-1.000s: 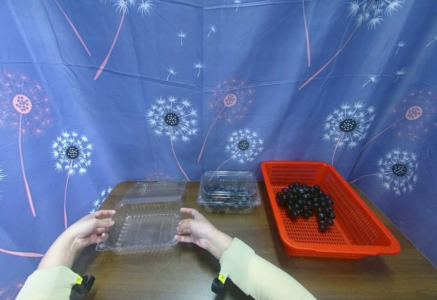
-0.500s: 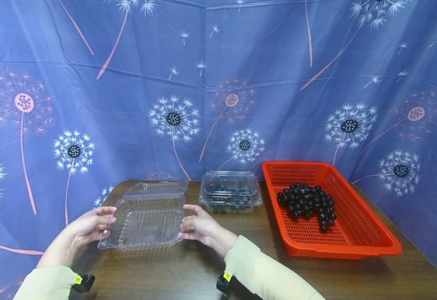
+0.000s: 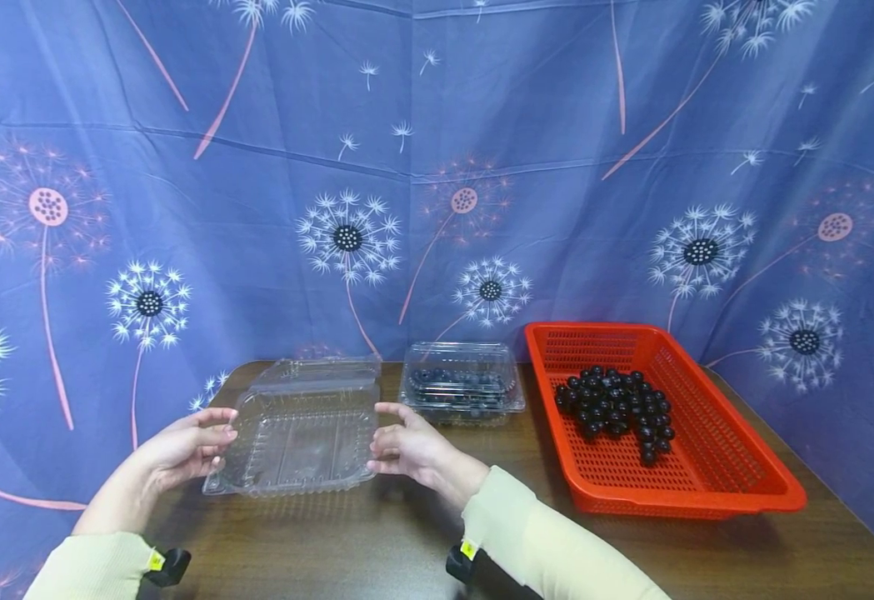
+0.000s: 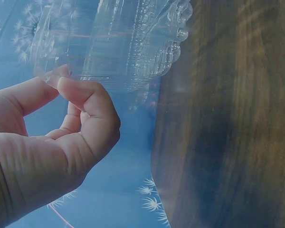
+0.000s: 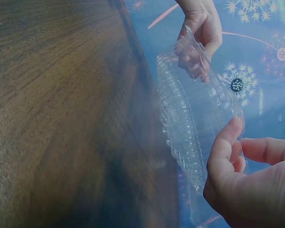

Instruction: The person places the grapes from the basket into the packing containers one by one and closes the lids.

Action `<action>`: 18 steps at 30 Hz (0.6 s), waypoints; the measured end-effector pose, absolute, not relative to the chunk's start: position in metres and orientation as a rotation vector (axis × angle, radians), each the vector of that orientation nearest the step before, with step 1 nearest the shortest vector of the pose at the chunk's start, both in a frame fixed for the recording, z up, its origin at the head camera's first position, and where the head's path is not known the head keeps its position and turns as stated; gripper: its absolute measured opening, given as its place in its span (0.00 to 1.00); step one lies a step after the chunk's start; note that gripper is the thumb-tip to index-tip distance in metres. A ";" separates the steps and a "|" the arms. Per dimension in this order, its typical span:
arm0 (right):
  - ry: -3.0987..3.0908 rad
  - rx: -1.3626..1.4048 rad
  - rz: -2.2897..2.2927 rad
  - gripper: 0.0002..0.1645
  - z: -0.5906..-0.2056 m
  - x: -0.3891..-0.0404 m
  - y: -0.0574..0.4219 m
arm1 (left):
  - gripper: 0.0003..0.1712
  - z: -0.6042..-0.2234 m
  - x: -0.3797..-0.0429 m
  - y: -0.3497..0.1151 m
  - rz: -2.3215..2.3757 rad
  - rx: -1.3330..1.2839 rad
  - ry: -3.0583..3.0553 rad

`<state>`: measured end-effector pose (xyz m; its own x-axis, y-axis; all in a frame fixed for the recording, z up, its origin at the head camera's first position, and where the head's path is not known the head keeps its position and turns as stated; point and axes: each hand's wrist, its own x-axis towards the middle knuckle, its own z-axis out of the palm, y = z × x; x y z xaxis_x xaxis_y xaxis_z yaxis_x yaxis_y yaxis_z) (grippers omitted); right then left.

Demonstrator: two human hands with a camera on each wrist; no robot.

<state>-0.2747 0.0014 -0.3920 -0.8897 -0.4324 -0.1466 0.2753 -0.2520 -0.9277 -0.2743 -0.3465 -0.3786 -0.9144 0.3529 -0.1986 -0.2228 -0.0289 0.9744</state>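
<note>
- Head view: the open, clear plastic clamshell box point(image 3: 305, 450) sits left of the frame's centre, between the left hand point(image 3: 182, 450) and the right hand point(image 3: 422, 450). Its long axis runs roughly across the frame, from hand to hand, with its lid point(image 3: 317, 375) folded back above it. Each hand touches one end, so neither is nearer. Whether its base clears the brown wooden tabletop point(image 3: 377, 550) is hard to tell. A closed clear plastic box of dark round fruit point(image 3: 462, 387) lies up and right of the right hand; the red plastic slotted basket point(image 3: 699, 502) stands farther right, holding a dark grape-like cluster point(image 3: 616, 408). The right hand is nearer to both.
- Left wrist view: the open box fills the top centre; the left hand, at lower left, pinches its edge between thumb and fingers.
- Right wrist view: the box slants down from the left hand, at the top, to the right hand, at lower right, which pinches its near edge.
</note>
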 end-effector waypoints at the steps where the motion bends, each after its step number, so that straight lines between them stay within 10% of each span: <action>1: 1.570 -0.192 -2.173 0.40 -0.391 -0.275 0.003 | 0.14 -0.378 -0.274 -0.346 1.999 0.147 1.862; 18: 1.605 -0.240 -2.151 0.42 -0.368 -0.269 0.023 | 0.15 -0.363 -0.268 -0.328 1.992 0.186 1.917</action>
